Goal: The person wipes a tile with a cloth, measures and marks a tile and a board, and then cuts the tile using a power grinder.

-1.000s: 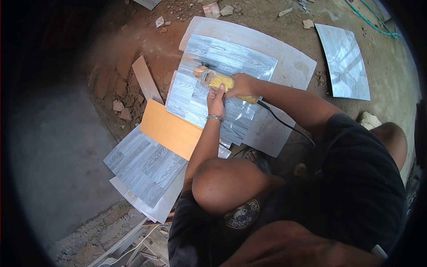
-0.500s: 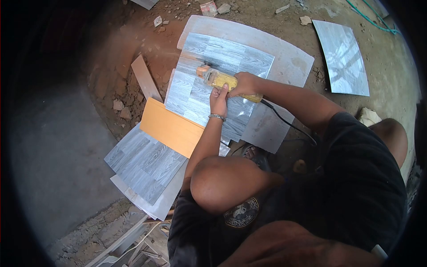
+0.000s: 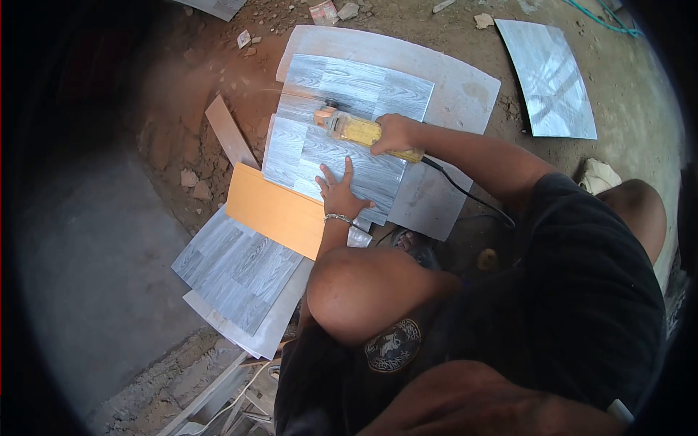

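Note:
A yellow angle grinder (image 3: pixel 360 131) lies across a grey wood-patterned tile (image 3: pixel 363 83), its dark disc end toward the upper left. My right hand (image 3: pixel 396 135) is wrapped round the rear of the grinder's body, where a black cord comes out. My left hand (image 3: pixel 342 193), with a bracelet at the wrist, rests with spread fingers on the lower part of the same tile, below the grinder and apart from it. Faint dust shows left of the disc. Under the tile is a larger plain pale slab (image 3: pixel 465 91).
An orange board (image 3: pixel 273 207) overlaps more wood-patterned tiles (image 3: pixel 236 269) at the lower left. A narrow reddish strip (image 3: pixel 229 131) lies on the soil. Another glossy tile (image 3: pixel 549 80) is at the upper right, near a green hose (image 3: pixel 600 20). My knees are close by.
My left hand has let go of the grinder and moved down onto the tile, fingers spread. My right hand still holds the grinder. The view has shifted slightly.

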Motion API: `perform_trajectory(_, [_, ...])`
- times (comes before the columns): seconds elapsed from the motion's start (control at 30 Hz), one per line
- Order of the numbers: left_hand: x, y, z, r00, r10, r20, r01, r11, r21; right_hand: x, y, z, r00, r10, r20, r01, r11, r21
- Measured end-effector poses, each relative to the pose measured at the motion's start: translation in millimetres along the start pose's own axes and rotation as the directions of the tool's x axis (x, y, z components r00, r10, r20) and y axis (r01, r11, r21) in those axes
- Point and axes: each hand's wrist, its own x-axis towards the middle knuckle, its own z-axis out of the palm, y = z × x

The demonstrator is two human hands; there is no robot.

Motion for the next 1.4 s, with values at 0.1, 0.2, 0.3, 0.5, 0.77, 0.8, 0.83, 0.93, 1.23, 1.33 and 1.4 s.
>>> perform_trajectory(0.1, [2, 2, -3, 1.000, -0.007, 0.021, 0.007, 1.000, 0.019, -5, 0, -1, 1.000, 0.017, 0.005, -0.017, 1.000, -0.003])
perform_trajectory(0.2, [3, 2, -4, 0.999, -0.011, 0.034, 0.009, 0.999, 0.037, -9, 2, -2, 1.000, 0.007, 0.000, -0.007, 1.000, 0.015])
perform_trajectory(0.3, [1, 4, -6, 0.999, -0.013, 0.043, 0.011, 0.999, 0.039, -13, 4, -3, 1.000, 0.000, 0.011, 0.000, 0.999, 0.035])
perform_trajectory(0.5, [3, 2, -4, 0.999, 0.000, 0.039, -0.001, 0.999, 0.033, -18, 8, -3, 1.000, -0.009, 0.015, 0.008, 1.000, 0.030])
perform_trajectory(0.77, [5, -3, 3, 0.999, 0.010, 0.039, -0.010, 1.000, 0.003, -25, 14, -2, 1.000, 0.000, 0.008, -0.001, 1.000, 0.029])
perform_trajectory(0.8, [4, -3, 3, 0.999, 0.013, 0.038, -0.013, 1.000, 0.005, -26, 14, -2, 1.000, -0.006, 0.002, 0.006, 1.000, 0.025])
perform_trajectory(0.83, [4, -3, 2, 0.999, 0.015, 0.036, -0.015, 1.000, 0.006, -26, 15, -2, 1.000, -0.013, -0.004, 0.013, 1.000, 0.020])
perform_trajectory(0.93, [3, -2, 2, 0.999, 0.023, 0.036, -0.023, 1.000, 0.010, -29, 17, -1, 1.000, -0.006, -0.011, 0.006, 0.999, 0.038])
perform_trajectory(1.23, [2, -1, 1, 1.000, 0.009, 0.030, -0.010, 1.000, 0.013, -33, 20, -2, 1.000, -0.016, -0.016, 0.016, 1.000, 0.019])
perform_trajectory(1.33, [3, -1, 1, 0.999, 0.009, 0.032, -0.009, 1.000, 0.027, -35, 21, -2, 1.000, -0.001, -0.001, 0.001, 0.999, 0.039])
perform_trajectory(1.4, [3, -2, 1, 1.000, 0.012, 0.029, -0.013, 1.000, 0.025, -36, 21, -2, 1.000, 0.004, 0.000, -0.004, 0.999, 0.035])
